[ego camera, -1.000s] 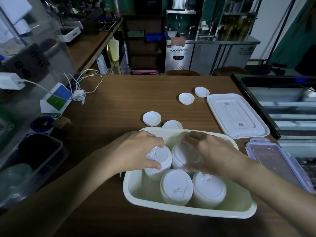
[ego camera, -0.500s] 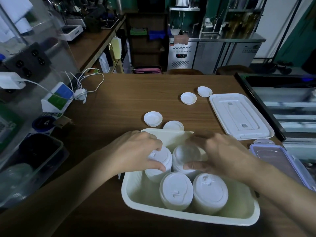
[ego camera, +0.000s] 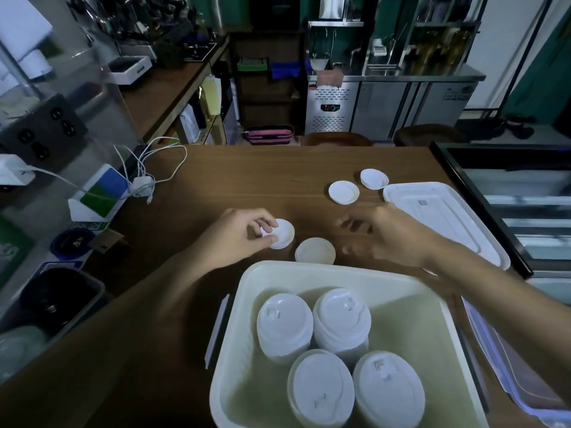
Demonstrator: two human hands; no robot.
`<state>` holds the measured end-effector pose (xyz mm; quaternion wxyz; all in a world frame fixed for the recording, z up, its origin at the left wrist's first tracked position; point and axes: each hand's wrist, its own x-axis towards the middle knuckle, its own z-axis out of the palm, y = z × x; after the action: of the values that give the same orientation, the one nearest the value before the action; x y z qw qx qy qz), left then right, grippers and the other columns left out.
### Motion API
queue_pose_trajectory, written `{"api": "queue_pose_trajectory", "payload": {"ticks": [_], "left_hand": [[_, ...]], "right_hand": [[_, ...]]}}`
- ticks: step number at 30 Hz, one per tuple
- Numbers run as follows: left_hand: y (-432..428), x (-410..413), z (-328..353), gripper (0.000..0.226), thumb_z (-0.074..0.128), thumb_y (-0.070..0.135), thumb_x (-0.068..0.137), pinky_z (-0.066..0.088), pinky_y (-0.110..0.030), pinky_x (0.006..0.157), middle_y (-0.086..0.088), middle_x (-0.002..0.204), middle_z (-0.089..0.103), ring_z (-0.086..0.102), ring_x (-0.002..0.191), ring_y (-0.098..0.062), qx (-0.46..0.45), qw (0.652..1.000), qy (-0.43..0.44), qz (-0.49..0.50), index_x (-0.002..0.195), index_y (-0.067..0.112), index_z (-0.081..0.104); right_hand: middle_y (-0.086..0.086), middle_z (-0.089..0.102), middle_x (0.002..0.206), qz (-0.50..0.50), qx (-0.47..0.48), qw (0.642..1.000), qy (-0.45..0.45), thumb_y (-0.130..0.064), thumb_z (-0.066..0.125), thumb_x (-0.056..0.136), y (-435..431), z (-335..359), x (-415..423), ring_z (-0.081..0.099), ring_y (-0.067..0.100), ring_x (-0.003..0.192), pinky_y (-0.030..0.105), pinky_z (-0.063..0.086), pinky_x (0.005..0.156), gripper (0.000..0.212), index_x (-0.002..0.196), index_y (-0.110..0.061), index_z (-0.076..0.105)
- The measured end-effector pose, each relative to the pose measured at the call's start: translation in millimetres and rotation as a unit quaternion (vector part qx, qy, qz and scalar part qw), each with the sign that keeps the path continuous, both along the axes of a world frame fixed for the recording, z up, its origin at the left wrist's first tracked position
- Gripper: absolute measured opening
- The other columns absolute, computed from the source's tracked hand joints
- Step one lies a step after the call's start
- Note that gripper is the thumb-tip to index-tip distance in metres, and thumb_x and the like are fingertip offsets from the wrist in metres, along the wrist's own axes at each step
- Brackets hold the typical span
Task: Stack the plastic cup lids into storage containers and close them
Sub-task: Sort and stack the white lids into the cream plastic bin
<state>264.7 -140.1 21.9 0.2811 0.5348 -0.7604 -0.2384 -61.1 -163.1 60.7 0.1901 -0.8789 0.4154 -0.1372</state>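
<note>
Left hand (ego camera: 238,242) pinches a loose cup lid (ego camera: 282,234), fingers (ego camera: 262,224) and thumb clamped on its 9 o'clock edge; cannot tell if it's lifted off the tabletop (ego camera: 247,180). Right hand (ego camera: 401,239) hovers empty, fingers apart and loosely curled, blurred. Upturned lid (ego camera: 315,251) lies between the hands, at 8 o'clock from the right fingertips, just past the storage container's (ego camera: 340,268) 12 o'clock rim; the right hand looks nearer to it. A far lid (ego camera: 343,193) and a farther lid (ego camera: 374,179) sit at 12 o'clock from the right fingertips, beside the container cover (ego camera: 445,217). Four lid stacks (ego camera: 284,322) stand in the container. The lids are round with no long axis, so any approach angle should do.
</note>
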Motion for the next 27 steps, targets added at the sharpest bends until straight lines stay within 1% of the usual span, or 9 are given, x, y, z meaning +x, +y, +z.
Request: {"api": "queue_pose_trajectory", "payload": {"ticks": [5, 8, 10, 13, 16, 18, 21, 24, 27], "left_hand": [[-33.3, 1.3, -35.6, 0.067, 0.091, 0.041, 0.079, 0.045, -0.036, 0.110, 0.011, 0.134, 0.059, 0.057, 0.124, -0.009, 0.037, 0.995, -0.095, 0.001, 0.137, 0.024, 0.062], [-46.8, -3.1, -45.8, 0.104, 0.090, 0.059, 0.071, 0.036, -0.036, 0.120, 0.007, 0.156, 0.044, 0.043, 0.145, -0.016, 0.105, 0.985, -0.131, 0.048, 0.157, 0.025, 0.042], [-53.7, -7.6, -53.8, 0.113, 0.091, 0.060, 0.069, 0.031, -0.034, 0.119, 0.004, 0.162, 0.039, 0.036, 0.151, -0.019, 0.140, 0.978, -0.141, 0.059, 0.161, 0.024, 0.036], [-61.6, -9.9, -63.8, 0.111, 0.092, 0.060, 0.068, 0.035, -0.034, 0.117, 0.004, 0.156, 0.044, 0.040, 0.148, -0.019, 0.149, 0.976, -0.142, 0.065, 0.159, 0.023, 0.040], [-64.5, -8.9, -68.6, 0.094, 0.093, 0.055, 0.068, 0.043, -0.035, 0.108, 0.008, 0.138, 0.051, 0.051, 0.133, -0.018, 0.138, 0.979, -0.136, 0.071, 0.148, 0.027, 0.052], [-65.2, -8.2, -68.7, 0.085, 0.094, 0.051, 0.067, 0.044, -0.033, 0.100, 0.013, 0.126, 0.051, 0.052, 0.123, -0.014, 0.125, 0.982, -0.126, 0.068, 0.140, 0.030, 0.056], [-65.9, -6.1, -68.6, 0.080, 0.097, 0.048, 0.064, 0.039, -0.029, 0.094, 0.021, 0.118, 0.051, 0.047, 0.117, -0.006, 0.124, 0.985, -0.103, 0.063, 0.133, 0.031, 0.058], [-66.4, -1.7, -71.5, 0.079, 0.098, 0.051, 0.061, 0.045, -0.034, 0.099, 0.027, 0.113, 0.053, 0.053, 0.124, -0.012, 0.130, 0.986, -0.091, 0.061, 0.128, 0.033, 0.060], [-64.3, -1.0, -71.5, 0.081, 0.098, 0.049, 0.062, 0.043, -0.038, 0.108, 0.037, 0.108, 0.046, 0.049, 0.135, -0.018, 0.133, 0.985, -0.096, 0.053, 0.131, 0.032, 0.059]], "right_hand": [[-0.012, 0.054, 0.142, 0.017, 0.047, 0.993, 0.104, -0.052, 0.085, 0.077, -29.9, -40.6, 9.4, 0.054, 0.012, 0.129, 0.040, 0.048, 0.105, 0.087, 0.152, -0.030, 0.045], [-0.013, 0.041, 0.151, 0.015, 0.085, 0.987, 0.138, -0.063, 0.081, 0.074, -40.8, -62.1, 16.3, 0.045, 0.018, 0.139, 0.042, 0.043, 0.111, 0.108, 0.161, -0.029, 0.026], [-0.014, 0.033, 0.159, 0.016, 0.104, 0.984, 0.145, -0.066, 0.080, 0.074, -46.2, -72.4, 19.8, 0.039, 0.017, 0.145, 0.043, 0.040, 0.115, 0.112, 0.163, -0.030, 0.021], [-0.017, 0.037, 0.152, 0.029, 0.103, 0.984, 0.142, -0.064, 0.081, 0.073, -51.8, -82.1, 24.5, 0.043, 0.015, 0.139, 0.044, 0.043, 0.111, 0.106, 0.159, -0.033, 0.028], [-0.023, 0.048, 0.135, 0.039, 0.099, 0.988, 0.115, -0.058, 0.084, 0.072, -55.1, -83.8, 27.5, 0.050, 0.006, 0.125, 0.038, 0.048, 0.103, 0.080, 0.141, -0.042, 0.047], [-0.024, 0.051, 0.129, 0.034, 0.097, 0.990, 0.100, -0.052, 0.087, 0.072, -56.1, -83.8, 28.7, 0.051, 0.004, 0.119, 0.035, 0.048, 0.101, 0.071, 0.133, -0.040, 0.052], [-0.023, 0.053, 0.130, 0.019, 0.117, 0.990, 0.077, -0.052, 0.089, 0.069, -57.7, -86.1, 28.0, 0.053, 0.006, 0.123, 0.034, 0.047, 0.104, 0.078, 0.135, -0.036, 0.050], [-0.022, 0.044, 0.145, 0.041, 0.135, 0.986, 0.093, -0.065, 0.085, 0.066, -56.7, -90.0, 29.6, 0.045, 0.008, 0.136, 0.034, 0.041, 0.113, 0.105, 0.154, -0.037, 0.035], [-0.016, 0.043, 0.143, 0.060, 0.124, 0.986, 0.094, -0.060, 0.084, 0.073, -55.2, -97.4, 36.7, 0.040, 0.008, 0.138, 0.031, 0.036, 0.115, 0.101, 0.157, -0.035, 0.034]]}}
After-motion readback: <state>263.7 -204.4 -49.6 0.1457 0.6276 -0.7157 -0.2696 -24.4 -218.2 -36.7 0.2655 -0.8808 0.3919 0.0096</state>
